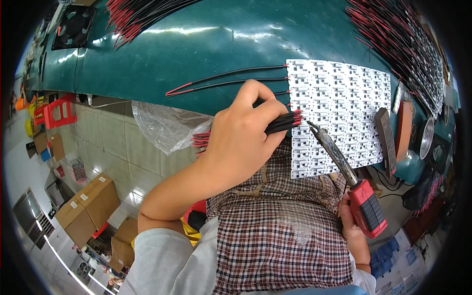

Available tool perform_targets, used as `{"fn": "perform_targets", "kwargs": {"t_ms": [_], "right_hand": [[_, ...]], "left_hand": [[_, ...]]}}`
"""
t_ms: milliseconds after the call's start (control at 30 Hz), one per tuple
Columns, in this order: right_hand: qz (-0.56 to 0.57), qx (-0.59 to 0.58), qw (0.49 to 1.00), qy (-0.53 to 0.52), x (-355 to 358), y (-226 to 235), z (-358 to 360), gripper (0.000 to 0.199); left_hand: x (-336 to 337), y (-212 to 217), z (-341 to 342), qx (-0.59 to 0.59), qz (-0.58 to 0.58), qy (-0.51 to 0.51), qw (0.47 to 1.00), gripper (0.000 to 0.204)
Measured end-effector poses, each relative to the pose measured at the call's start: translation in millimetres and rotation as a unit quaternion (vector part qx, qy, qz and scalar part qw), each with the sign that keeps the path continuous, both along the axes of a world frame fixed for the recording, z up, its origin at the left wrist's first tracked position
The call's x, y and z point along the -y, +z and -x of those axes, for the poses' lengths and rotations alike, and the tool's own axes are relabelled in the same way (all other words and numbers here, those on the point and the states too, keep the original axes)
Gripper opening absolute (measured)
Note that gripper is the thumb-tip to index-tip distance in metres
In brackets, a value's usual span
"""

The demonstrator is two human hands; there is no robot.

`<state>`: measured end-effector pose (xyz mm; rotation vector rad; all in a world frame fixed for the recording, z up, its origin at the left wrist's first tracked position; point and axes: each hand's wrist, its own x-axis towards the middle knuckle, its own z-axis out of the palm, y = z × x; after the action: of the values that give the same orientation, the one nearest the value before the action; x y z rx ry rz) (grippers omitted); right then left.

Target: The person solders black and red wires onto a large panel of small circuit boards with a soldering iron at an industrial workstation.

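My left hand (241, 130) is closed around a bundle of thin black wires (281, 123) with red ends, which stick out on both sides of the fist. Its fingers are at the left edge of a white circuit board panel (339, 93), dotted with rows of small components. Several black wires (228, 71) run leftward from that edge, their far ends red. My right hand (348, 219) grips the red and black handle of a soldering iron (340, 156). The iron's dark tip points up and left, close to the bundle's red ends; whether they touch, I cannot tell.
A dark bar (385, 140) lies across the panel's right side, beside an orange-brown block (404, 129). More wire bundles (147, 14) lie on the green table (236, 37). A clear plastic bag (164, 128) hangs at the table edge. Cardboard boxes (88, 206) and a red stool (56, 110) stand left.
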<state>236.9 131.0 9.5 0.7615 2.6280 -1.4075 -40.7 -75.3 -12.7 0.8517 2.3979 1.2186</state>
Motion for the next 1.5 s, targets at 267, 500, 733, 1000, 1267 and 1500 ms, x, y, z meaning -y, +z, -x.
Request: {"fn": "perform_targets", "kwargs": {"t_ms": [267, 500, 733, 1000, 1267, 1500], "right_hand": [[-0.022, -0.001, 0.999, 0.024, -1, -2, -5, 0.028], [-0.035, 0.003, 0.999, 0.022, 1, -1, -5, 0.031], [-0.004, -0.029, 0.997, 0.074, 1, 4, 21, 0.029], [0.006, -0.026, 0.998, 0.053, 8, 11, 37, 0.031], [-0.031, -0.034, 0.995, 0.091, 6, 11, 43, 0.032], [-0.034, -0.044, 0.994, 0.090, 4, 14, 42, 0.028]], "left_hand": [[2, 0, -2, -0.005, -0.034, -0.015, 0.999, 0.017], [4, -6, -10, -0.005, 0.011, 0.007, 1.000, 0.017], [2, -5, -16, -0.014, 0.052, 0.012, 0.998, 0.017], [1, -7, -17, -0.020, 0.047, 0.014, 0.999, 0.016], [-3, -5, -17, -0.023, 0.054, 0.017, 0.998, 0.015], [-4, -4, -15, -0.031, 0.063, 0.012, 0.997, 0.016]]}}
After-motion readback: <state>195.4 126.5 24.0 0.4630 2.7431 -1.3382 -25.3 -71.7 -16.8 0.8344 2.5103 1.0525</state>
